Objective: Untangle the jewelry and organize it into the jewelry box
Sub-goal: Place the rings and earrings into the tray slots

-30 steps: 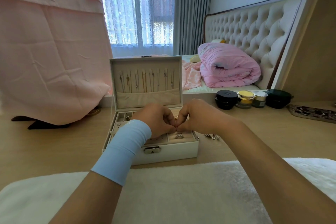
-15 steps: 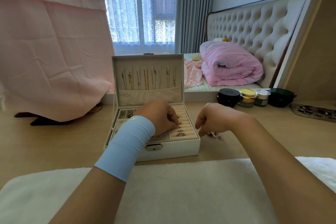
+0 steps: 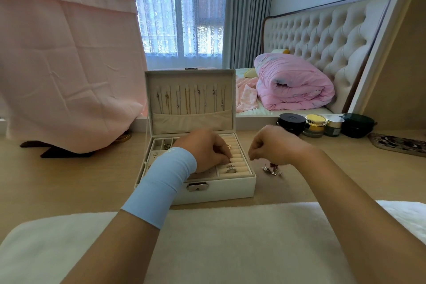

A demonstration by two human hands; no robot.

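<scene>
A white jewelry box (image 3: 221,188) stands open on the wooden table, its lid upright with several necklaces (image 3: 189,99) hanging inside. My left hand (image 3: 205,148), with a light blue wrist sleeve, rests over the beige ring rolls (image 3: 237,161), fingertips pinched on a small gold piece I cannot make out. Two rings (image 3: 230,168) sit in the front rolls. My right hand (image 3: 269,145) hovers just right of the box with fingers curled, nothing visible in it. A small pile of loose silver jewelry (image 3: 272,170) lies on the table under that hand.
Several cosmetic jars (image 3: 318,125) stand at the back right beside a patterned tray (image 3: 398,144). A pink cloth (image 3: 64,64) hangs at the left over a dark stand. A white fluffy mat (image 3: 230,244) covers the near table edge. A bed lies behind.
My hands were together over the ring rolls; they have parted. The right hand moved right, off the box, above the loose pile. The left hand stays on the rolls.
</scene>
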